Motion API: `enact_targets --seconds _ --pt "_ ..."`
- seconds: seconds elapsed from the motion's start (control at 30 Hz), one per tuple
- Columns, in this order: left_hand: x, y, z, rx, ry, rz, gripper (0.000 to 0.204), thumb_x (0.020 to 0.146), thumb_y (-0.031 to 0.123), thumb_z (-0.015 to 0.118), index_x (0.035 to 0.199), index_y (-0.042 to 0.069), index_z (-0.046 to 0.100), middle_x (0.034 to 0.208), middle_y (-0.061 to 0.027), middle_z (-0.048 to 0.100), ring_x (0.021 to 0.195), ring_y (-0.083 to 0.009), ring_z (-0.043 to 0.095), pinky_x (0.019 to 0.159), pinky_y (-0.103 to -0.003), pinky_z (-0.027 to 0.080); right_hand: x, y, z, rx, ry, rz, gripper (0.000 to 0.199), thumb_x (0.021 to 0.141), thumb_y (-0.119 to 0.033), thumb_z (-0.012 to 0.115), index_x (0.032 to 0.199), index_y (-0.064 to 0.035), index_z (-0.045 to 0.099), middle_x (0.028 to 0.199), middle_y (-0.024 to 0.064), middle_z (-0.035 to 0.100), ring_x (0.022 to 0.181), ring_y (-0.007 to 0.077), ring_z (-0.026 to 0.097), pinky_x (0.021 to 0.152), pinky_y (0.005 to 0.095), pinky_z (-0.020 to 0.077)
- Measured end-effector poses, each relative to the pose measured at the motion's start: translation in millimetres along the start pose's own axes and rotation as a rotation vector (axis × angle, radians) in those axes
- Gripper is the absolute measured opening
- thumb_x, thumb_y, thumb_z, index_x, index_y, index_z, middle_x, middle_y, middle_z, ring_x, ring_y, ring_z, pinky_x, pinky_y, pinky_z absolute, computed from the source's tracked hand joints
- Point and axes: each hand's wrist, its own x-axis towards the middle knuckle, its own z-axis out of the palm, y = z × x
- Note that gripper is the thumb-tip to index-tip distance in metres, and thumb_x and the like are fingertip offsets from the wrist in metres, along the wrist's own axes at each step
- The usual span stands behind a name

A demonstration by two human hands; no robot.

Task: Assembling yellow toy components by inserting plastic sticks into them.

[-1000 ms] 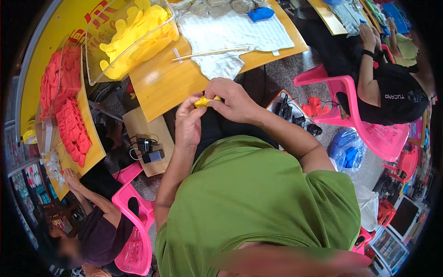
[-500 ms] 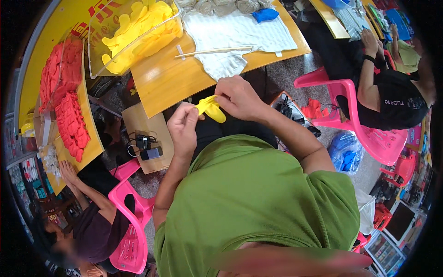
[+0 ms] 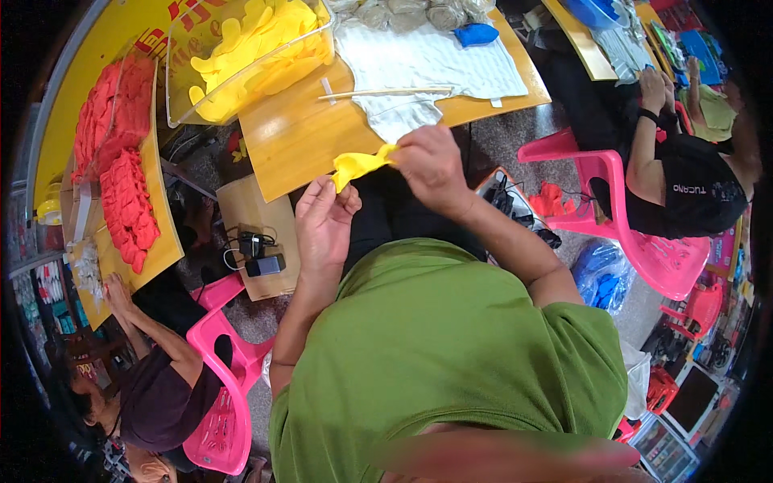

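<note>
Two bare hands meet over our lap at the edge of the wooden table [image 3: 298, 145]: our right hand [image 3: 431, 165] has its fingers pinched shut on one end of a small limp yellow rubbery piece [image 3: 358, 165], while our left hand [image 3: 322, 221] lies open just below it, fingers spread and fingertips touching the piece's lower end. Beyond them on the table we see a white cloth [image 3: 427, 72] with a thin wooden stick [image 3: 386, 93] across it, a clear plastic bin of yellow pieces [image 3: 250, 48] to the left, and red pieces [image 3: 121, 161] heaped further left, while other people sit on pink plastic chairs [image 3: 636, 233] to either side.
</note>
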Motion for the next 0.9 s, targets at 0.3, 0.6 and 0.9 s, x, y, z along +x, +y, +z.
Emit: enact_targets --seconds 0.3,0.6,0.9 --pt "-5.1 8.0 -9.1 0.437 0.025 -0.096 0.018 0.090 0.015 0.052 0.102 0.002 0.051 0.088 -0.0092 0.056 0.079 -0.0160 0.056 0.069 -0.025 0.046 3.6 -0.1 -9.1 0.595 -0.125 0.267 0.020 0.070 0.011 0.060 0.085 -0.0013 0.061 0.081 0.0088 0.057 0.069 0.0162 0.057 0.058 0.0220 0.0414" --pt "-5.6 20.2 26.4 1.141 -0.287 0.336 0.037 0.074 -0.007 0.056 0.110 0.001 0.054 0.098 -0.0092 0.054 0.082 -0.0151 0.057 0.068 -0.025 0.047 14.9 -4.3 -8.3 0.473 -0.189 0.070 0.015 0.072 0.007 0.060 0.084 -0.0017 0.059 0.076 0.0059 0.057 0.065 0.0163 0.055 0.056 0.0246 0.0411" --pt "-4.9 9.8 20.3 1.385 -0.144 0.649 0.026 0.073 -0.006 0.056 0.098 -0.001 0.058 0.081 -0.0071 0.059 0.067 -0.0153 0.058 0.060 -0.026 0.047 19.2 -13.6 -2.0 0.532 -0.303 0.213 0.012 0.074 0.004 0.060 0.084 -0.0017 0.057 0.073 0.0039 0.054 0.061 0.0113 0.051 0.054 0.0231 0.0388"
